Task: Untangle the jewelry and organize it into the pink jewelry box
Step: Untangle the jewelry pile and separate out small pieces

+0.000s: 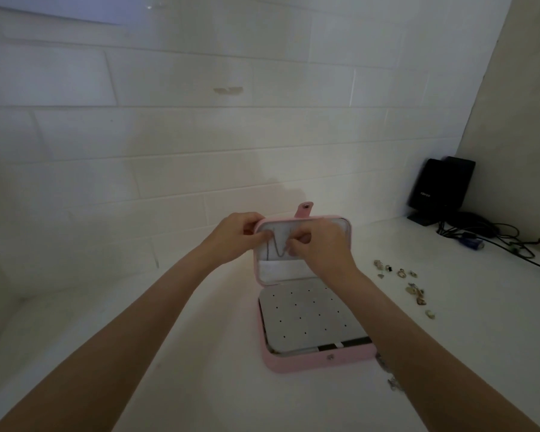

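The pink jewelry box (318, 361) lies open on the white counter, its lid (348, 241) standing upright. A thin silver chain (276, 244) hangs in loops against the white lining of the lid. My left hand (234, 238) grips the lid's left upper edge, thumb on the lining by the chain. My right hand (321, 247) pinches the chain at the lid's middle. A grey perforated earring panel (309, 316) covers the base. Several small loose jewelry pieces (412, 288) lie on the counter right of the box.
A black speaker (440, 185) stands in the back right corner with dark cables (493, 238) trailing along the counter. More small jewelry (395, 383) lies partly hidden by my right forearm. A white tiled wall rises behind the box.
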